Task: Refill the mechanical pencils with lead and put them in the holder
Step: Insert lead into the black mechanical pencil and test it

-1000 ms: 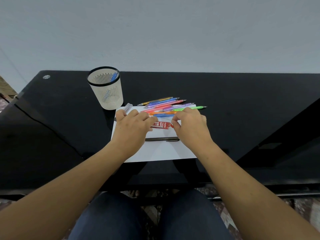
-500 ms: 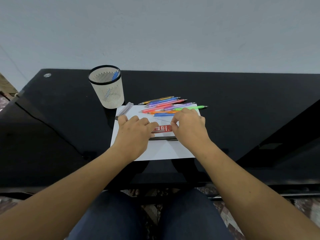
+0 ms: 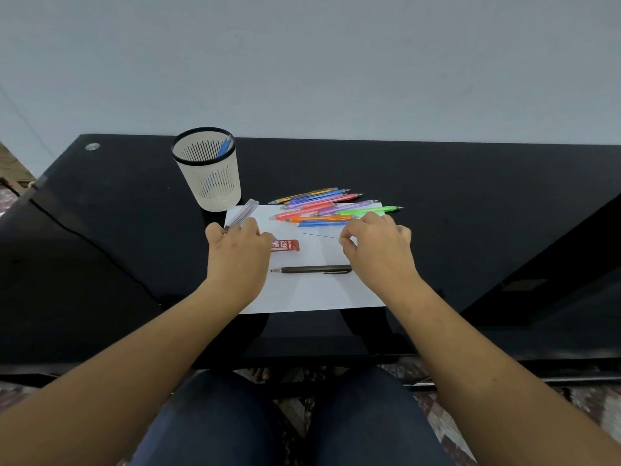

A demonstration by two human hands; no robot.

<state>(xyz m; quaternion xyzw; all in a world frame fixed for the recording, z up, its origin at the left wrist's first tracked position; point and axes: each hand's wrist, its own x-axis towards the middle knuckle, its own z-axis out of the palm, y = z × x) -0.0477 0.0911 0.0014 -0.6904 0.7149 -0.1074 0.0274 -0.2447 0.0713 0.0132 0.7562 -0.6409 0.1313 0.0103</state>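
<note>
On the white paper lies a red lead case; my left hand grips its left end with thumb and curled fingers. My right hand pinches the right end of a thin pencil lead, which points left toward the case. A black mechanical pencil lies on the paper just below both hands. Several coloured mechanical pencils are piled at the paper's far edge. The white mesh holder stands at the back left with a blue pencil in it.
A clear plastic tube lies at the paper's far left corner, partly under my left fingers. The black glass desk reaches a grey wall at the back. My knees are below the desk's near edge.
My hands have moved apart. The right hand has drawn a thin lead out to the right, and the left hand has shifted left with the red case.
</note>
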